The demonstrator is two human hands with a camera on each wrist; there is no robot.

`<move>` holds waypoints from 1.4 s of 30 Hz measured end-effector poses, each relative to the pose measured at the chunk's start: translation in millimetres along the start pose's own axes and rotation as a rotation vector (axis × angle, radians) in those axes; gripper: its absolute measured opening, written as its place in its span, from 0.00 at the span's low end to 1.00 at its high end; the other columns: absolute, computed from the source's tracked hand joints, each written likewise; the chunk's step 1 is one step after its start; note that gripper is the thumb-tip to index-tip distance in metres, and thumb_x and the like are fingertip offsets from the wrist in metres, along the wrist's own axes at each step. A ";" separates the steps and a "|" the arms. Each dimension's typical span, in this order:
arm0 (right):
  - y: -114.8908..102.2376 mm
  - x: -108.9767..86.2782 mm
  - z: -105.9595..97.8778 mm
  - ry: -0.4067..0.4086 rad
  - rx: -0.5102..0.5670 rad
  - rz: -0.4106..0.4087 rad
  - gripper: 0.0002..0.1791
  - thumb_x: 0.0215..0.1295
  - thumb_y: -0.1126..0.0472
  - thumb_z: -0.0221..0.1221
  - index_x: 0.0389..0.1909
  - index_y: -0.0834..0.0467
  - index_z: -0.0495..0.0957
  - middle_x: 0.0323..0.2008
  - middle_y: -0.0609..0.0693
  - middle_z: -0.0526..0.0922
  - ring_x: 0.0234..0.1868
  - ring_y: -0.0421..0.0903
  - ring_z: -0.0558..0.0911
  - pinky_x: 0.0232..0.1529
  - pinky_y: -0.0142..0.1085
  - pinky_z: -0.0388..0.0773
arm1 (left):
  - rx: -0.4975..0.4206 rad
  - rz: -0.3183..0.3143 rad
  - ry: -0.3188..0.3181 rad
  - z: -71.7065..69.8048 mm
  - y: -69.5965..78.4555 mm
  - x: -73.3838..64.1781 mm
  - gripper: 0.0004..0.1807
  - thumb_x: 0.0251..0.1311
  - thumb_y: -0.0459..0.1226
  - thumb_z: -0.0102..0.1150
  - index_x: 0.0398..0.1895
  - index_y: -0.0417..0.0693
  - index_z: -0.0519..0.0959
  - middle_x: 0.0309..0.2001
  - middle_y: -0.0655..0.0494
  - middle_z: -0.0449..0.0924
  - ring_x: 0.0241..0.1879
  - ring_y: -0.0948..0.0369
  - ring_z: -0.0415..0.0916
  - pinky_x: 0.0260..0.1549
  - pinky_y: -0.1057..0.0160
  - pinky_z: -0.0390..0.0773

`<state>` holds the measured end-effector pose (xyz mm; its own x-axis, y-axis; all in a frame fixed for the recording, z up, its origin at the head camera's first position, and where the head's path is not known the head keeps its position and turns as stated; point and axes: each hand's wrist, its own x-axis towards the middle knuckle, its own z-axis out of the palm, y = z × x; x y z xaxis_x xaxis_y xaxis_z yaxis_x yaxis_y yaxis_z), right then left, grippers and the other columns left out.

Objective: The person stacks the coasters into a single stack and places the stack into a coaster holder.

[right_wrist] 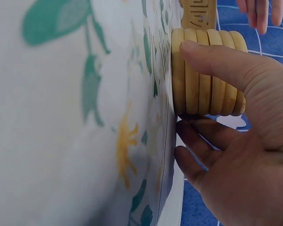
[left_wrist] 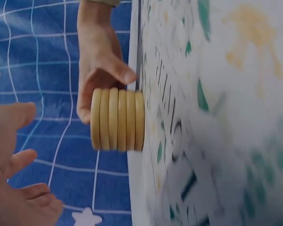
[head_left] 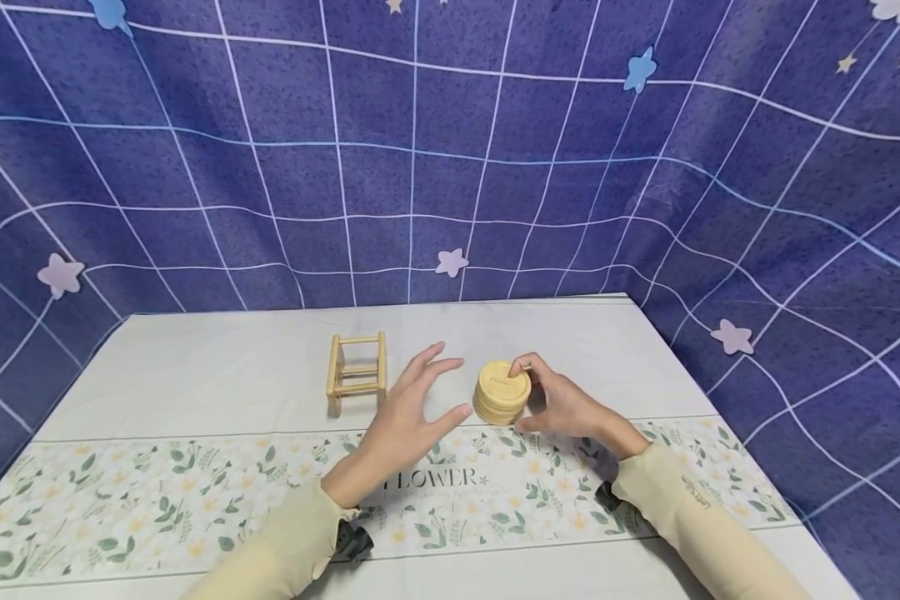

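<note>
A stack of several round wooden coasters [head_left: 503, 392] stands on the table, the top one bearing faint lettering. My right hand [head_left: 566, 404] holds the stack from its right side, fingers curled round it. In the right wrist view the thumb [right_wrist: 217, 61] lies along the coasters' edges. To the left of the stack, my left hand [head_left: 408, 417] hovers with fingers spread and nothing in them. Beyond that hand, on its left, is a small wooden rack [head_left: 335, 387] with round bars. The left wrist view shows the coasters [left_wrist: 118, 120] edge-on, apart from my left fingers.
A white table [head_left: 217, 367] carries a floral strip [head_left: 217, 492] with printed lettering across its front part. A blue gridded curtain [head_left: 375, 183] with star shapes closes off the back and sides. Dark bands [head_left: 352, 540] sit at both wrists.
</note>
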<state>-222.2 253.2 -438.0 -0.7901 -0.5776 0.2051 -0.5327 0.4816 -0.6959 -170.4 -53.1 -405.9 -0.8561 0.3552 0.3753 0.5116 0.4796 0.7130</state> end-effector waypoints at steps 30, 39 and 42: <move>-1.9 1.7 1.7 -0.006 0.015 0.032 0.45 0.53 0.77 0.81 0.64 0.55 0.64 0.52 0.54 0.81 0.45 0.53 0.78 0.47 0.48 0.80 | -0.032 -0.067 -0.138 51.8 -7.1 22.1 0.33 0.74 0.42 0.73 0.77 0.45 0.74 0.82 0.37 0.66 0.81 0.40 0.66 0.77 0.37 0.70; 1.7 2.4 2.3 -0.010 0.011 0.046 0.44 0.54 0.77 0.81 0.64 0.54 0.63 0.44 0.52 0.76 0.39 0.54 0.76 0.40 0.43 0.76 | -0.082 -0.111 -0.159 57.8 -7.4 27.1 0.32 0.76 0.44 0.70 0.77 0.45 0.72 0.75 0.42 0.73 0.66 0.46 0.79 0.64 0.45 0.82; 1.4 3.4 2.7 -0.016 0.011 0.044 0.44 0.55 0.76 0.81 0.64 0.55 0.63 0.45 0.52 0.75 0.38 0.53 0.75 0.39 0.41 0.75 | -0.098 -0.112 -0.173 58.0 -6.4 27.8 0.31 0.77 0.43 0.69 0.77 0.44 0.71 0.70 0.44 0.77 0.59 0.51 0.80 0.59 0.50 0.83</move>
<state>-224.8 250.1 -440.1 -0.8078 -0.5664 0.1630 -0.4938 0.4995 -0.7118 -193.2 0.3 -434.4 -0.8774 0.4405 0.1899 0.3975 0.4462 0.8018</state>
